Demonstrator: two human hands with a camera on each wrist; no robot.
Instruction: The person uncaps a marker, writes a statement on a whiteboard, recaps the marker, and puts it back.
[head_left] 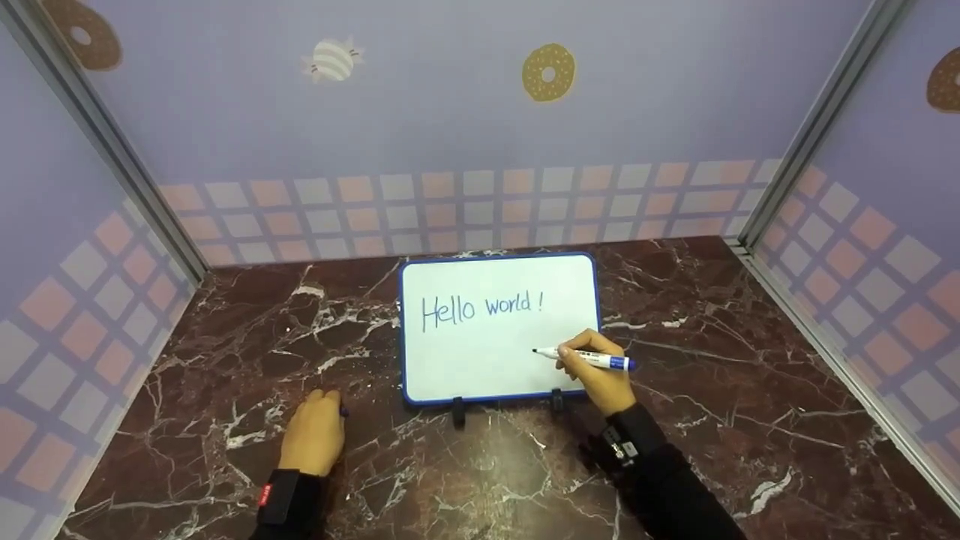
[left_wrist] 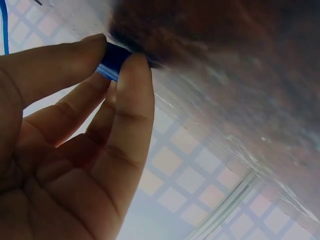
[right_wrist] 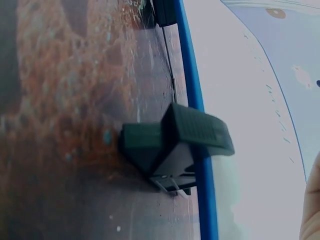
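My right hand (head_left: 598, 375) holds a white whiteboard marker (head_left: 596, 358) with a blue end, its bare dark tip pointing left over the lower right of a blue-framed whiteboard (head_left: 480, 367). "Hello world!" (head_left: 480, 309) is written in blue on the board's upper part. To the left of the board, my left hand (head_left: 313, 431) is low over the table. Between thumb and fingertips it pinches a small blue marker cap (left_wrist: 115, 59), partly hidden by the fingers. Only an edge of my right hand (right_wrist: 312, 202) shows in the right wrist view.
Two black clip stands (head_left: 458, 411) grip the board's lower edge; one stand (right_wrist: 187, 135) shows closely in the right wrist view. The dark red marble table (head_left: 720, 360) is bounded by patterned walls (head_left: 450, 112) at the back and both sides.
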